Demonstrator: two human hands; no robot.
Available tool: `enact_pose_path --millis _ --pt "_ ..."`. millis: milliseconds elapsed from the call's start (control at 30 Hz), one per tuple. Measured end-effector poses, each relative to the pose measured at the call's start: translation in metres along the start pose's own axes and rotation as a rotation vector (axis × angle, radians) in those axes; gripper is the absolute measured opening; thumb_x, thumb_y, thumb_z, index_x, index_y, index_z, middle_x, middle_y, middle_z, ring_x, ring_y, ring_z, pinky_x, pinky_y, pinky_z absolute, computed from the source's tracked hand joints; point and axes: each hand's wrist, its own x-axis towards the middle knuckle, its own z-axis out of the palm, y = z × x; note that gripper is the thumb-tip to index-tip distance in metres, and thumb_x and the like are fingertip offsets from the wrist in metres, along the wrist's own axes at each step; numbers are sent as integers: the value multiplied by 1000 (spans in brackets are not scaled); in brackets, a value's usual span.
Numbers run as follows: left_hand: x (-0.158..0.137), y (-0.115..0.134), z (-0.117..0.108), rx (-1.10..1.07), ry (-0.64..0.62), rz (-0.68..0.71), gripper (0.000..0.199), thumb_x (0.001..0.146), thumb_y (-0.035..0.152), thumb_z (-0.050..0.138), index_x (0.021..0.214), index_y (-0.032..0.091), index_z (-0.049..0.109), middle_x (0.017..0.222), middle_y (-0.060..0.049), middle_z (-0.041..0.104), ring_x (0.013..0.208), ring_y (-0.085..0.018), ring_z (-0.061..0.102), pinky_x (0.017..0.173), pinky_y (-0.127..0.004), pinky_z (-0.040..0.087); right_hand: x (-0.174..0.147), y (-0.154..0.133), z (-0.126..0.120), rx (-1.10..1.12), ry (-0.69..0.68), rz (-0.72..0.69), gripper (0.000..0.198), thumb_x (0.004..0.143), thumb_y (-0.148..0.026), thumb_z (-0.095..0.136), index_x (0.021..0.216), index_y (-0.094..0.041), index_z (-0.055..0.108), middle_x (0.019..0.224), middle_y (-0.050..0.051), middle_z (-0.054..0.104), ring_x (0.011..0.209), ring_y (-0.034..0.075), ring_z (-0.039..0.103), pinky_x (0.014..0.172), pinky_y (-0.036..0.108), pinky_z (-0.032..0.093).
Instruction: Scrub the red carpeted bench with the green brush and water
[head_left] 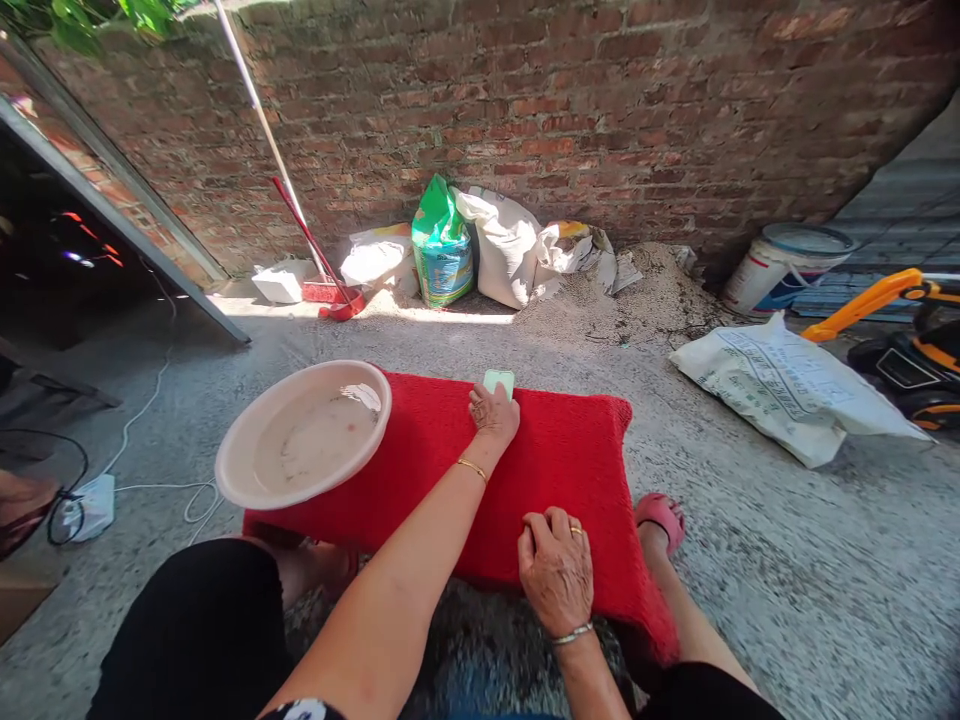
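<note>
A thick red cloth with a towel-like nap covers a low bench or table between the knees. My left hand reaches to its far edge, fingers bent around a small pale green rectangular block. The block's top end shows past the fingers; its kind is unclear. On the near edge, my right hand presses down with its fingers curled against the cloth; the fingertips are partly hidden. To the left of both hands, a pale pink basin of cloudy water stands on the cloth's left end.
Along the brick wall are several sacks, a gravel heap, a red broom and a bucket. A white bag and an orange-black machine lie right. A white cable crosses the floor left, near another person's foot.
</note>
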Motion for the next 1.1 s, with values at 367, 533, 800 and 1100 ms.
enact_pose_path --millis 367,533,800,1100 --pt "-59 64 -2 -98 -283 419 44 88 47 50 128 30 59 122 -12 50 109 -28 51 93 -39 43 -2 3 2 -29 -26 4 10 87 -18 57 86 -21 66 87 7 57 84 23 47 76 35 35" --pt "-45 -46 -28 3 -110 77 47 88 42 54 133 28 57 118 -14 51 110 -30 50 93 -39 43 -2 7 5 194 166 50 13 90 -19 53 94 -20 66 94 7 58 90 21 51 83 34 39" --pt "-108 4 0 4 -182 300 53 88 41 54 140 30 50 130 -14 46 117 -31 47 98 -43 41 -9 25 13 621 530 325 16 93 -32 55 94 -18 62 93 7 59 88 19 56 78 33 46" --pt "-75 -51 -30 -38 -71 186 47 89 44 54 134 30 57 118 -14 50 107 -28 50 91 -39 44 -9 24 11 737 515 401 24 89 -41 58 89 -17 64 90 6 61 87 19 56 80 35 45"
